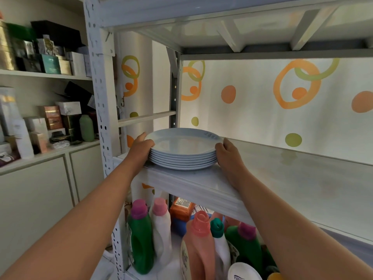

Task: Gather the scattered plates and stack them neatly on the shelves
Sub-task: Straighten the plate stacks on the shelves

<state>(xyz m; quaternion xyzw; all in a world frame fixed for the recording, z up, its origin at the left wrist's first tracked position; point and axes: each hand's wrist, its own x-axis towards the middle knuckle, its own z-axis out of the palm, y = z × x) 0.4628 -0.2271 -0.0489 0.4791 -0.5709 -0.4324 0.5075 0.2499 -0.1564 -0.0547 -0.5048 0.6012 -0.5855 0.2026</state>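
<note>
Right now your two hands bracket a stack of pale blue plates (184, 151) that sits on the white metal shelf (201, 183), near its left front corner and close to the perforated upright post (101, 98). Your left hand (141, 147) is curled against the left edge of the stack, thumb lying over the rim of the top plate and fingers wrapped around the side of the lower ones. Your right hand (228, 156) presses the opposite edge, thumb pointing up beside the top rim and fingers tucked low against the bottom plates, so the pile lies squarely between your palms, gripped from both sides. The stack looks level, its rims lined up one above another, and its base appears to rest on the shelf surface. Behind it hangs a white backdrop with orange and green circles (298, 83). Below the shelf stand detergent bottles (161, 229) in green, white and pink. Off to your left, boxes (52, 118) crowd a cream cabinet (40, 188).
</note>
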